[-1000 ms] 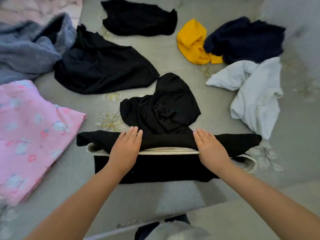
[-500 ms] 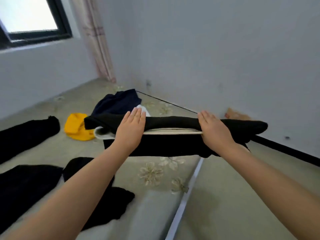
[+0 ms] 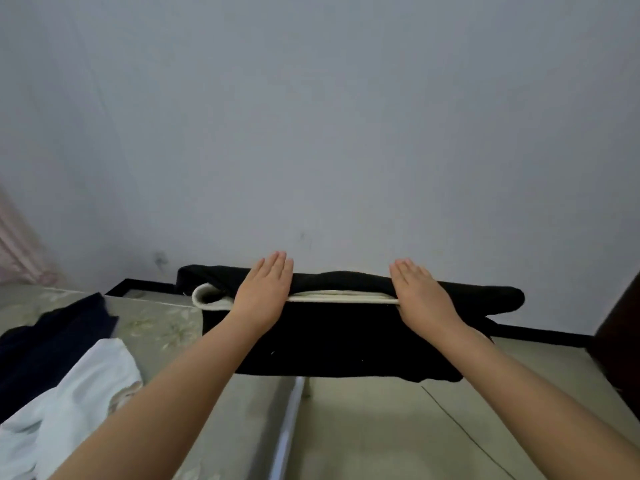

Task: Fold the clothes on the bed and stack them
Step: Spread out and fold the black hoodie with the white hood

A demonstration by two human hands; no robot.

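Head view: we held the folded black garment [image 3: 339,337] aloft, right of the bed [image 3: 162,323], left hand [image 3: 265,289] and right hand [image 3: 420,296] clamped on it. Keeping it level should preserve the fold.

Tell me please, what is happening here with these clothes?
A person is carrying a folded black garment with a cream-white edge, held up in the air with both hands. The left hand and the right hand lie on top of it with straight fingers; the thumbs are hidden. The garment hangs over the edge of the bed, in front of a grey wall. On the bed at the left lie a dark navy garment and a white garment, both unfolded.
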